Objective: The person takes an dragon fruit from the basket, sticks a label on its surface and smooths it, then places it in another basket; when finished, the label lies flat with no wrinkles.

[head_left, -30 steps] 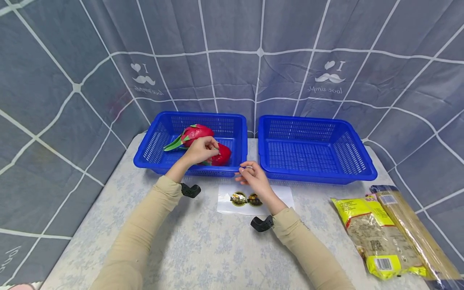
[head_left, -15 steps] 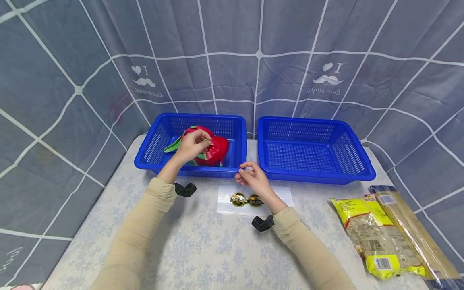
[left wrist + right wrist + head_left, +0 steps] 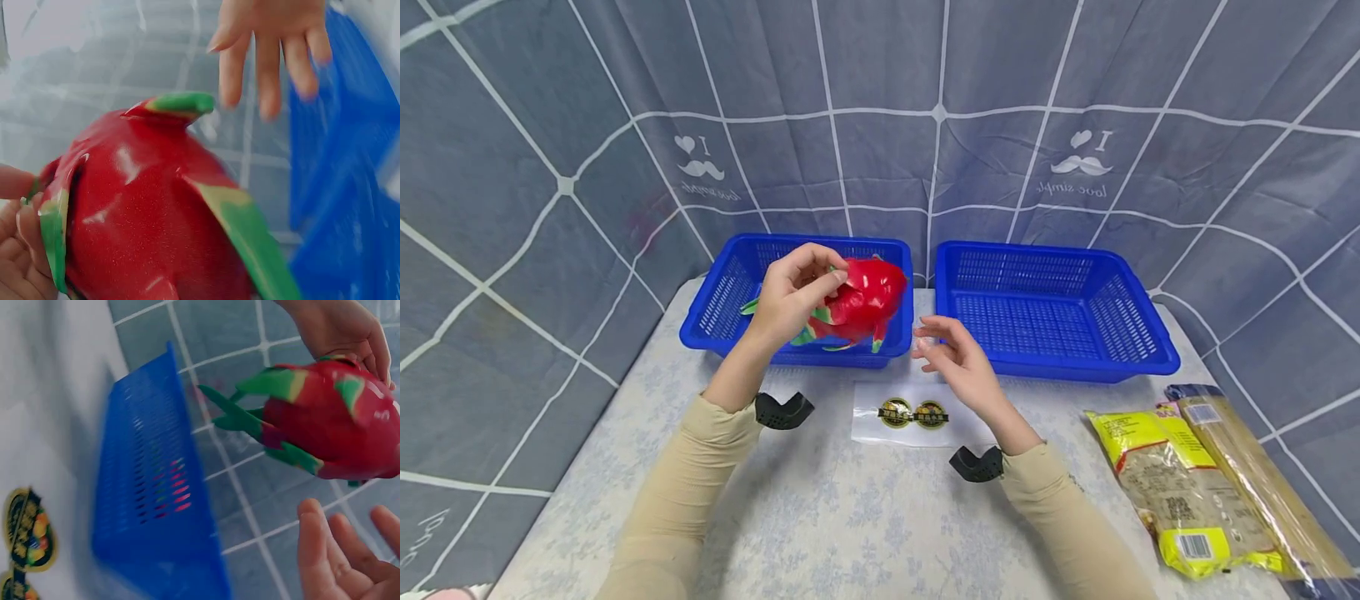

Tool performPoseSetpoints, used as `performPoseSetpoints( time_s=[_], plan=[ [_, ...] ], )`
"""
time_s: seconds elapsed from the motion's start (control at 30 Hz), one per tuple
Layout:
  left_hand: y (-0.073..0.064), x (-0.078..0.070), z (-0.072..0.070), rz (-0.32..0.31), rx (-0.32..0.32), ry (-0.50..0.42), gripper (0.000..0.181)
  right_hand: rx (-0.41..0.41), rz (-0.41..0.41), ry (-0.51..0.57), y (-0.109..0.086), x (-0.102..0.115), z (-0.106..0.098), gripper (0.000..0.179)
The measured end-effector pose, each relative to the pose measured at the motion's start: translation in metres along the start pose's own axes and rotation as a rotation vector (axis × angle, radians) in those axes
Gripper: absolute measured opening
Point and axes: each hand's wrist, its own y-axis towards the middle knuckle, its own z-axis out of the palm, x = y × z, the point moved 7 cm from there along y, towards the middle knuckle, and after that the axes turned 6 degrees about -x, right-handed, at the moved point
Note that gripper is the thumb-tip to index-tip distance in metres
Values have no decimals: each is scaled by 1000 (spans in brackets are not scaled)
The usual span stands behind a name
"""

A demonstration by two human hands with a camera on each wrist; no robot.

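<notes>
My left hand (image 3: 782,296) pinches a dragon fruit (image 3: 874,292) by one of its scales and holds it up over the left blue basket (image 3: 703,337). The fruit is glossy red with green-tipped scales (image 3: 250,228), as the left wrist view shows close up. Of a second dragon fruit, a green tip (image 3: 749,307) shows in that basket; the rest is hidden by the hand and the raised fruit. My right hand (image 3: 966,367), fingers apart and holding nothing, is in the air by the gap between the baskets. In the right wrist view its fingers (image 3: 312,550) are close to the raised fruit.
A second blue basket (image 3: 1022,321) stands on the right. A white sheet with two round labels (image 3: 913,413) lies in front of the baskets. Yellow-and-clear food packets (image 3: 1180,483) and a long packet of noodles (image 3: 1262,492) lie at the right. A grey curtain (image 3: 1000,67) hangs behind.
The left hand has raised the dragon fruit out of the basket and moved it slightly right, toward the camera. The right hand has left the basket corner and shifted right.
</notes>
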Motion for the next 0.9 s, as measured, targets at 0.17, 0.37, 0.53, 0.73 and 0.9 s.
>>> performPoseSetpoints(
  time_s=[0.17,0.37,0.53,0.73,0.9],
  plan=[
    [-23,-22,25,-86,181,-59,10,55,-141,142,-16,27,-6,58],
    [-60,-10,49,-248,376,-99,12,206,-189,173,-49,26,-4,64],
    [-90,15,67,-323,464,-91,12,288,-126,184,-74,2,0,56],
    [-125,48,89,-384,525,-105,11,366,64,331,-96,-41,-1,46],
    [-139,56,98,-286,515,5,16,455,93,399,-105,-63,-3,46]
  ],
)
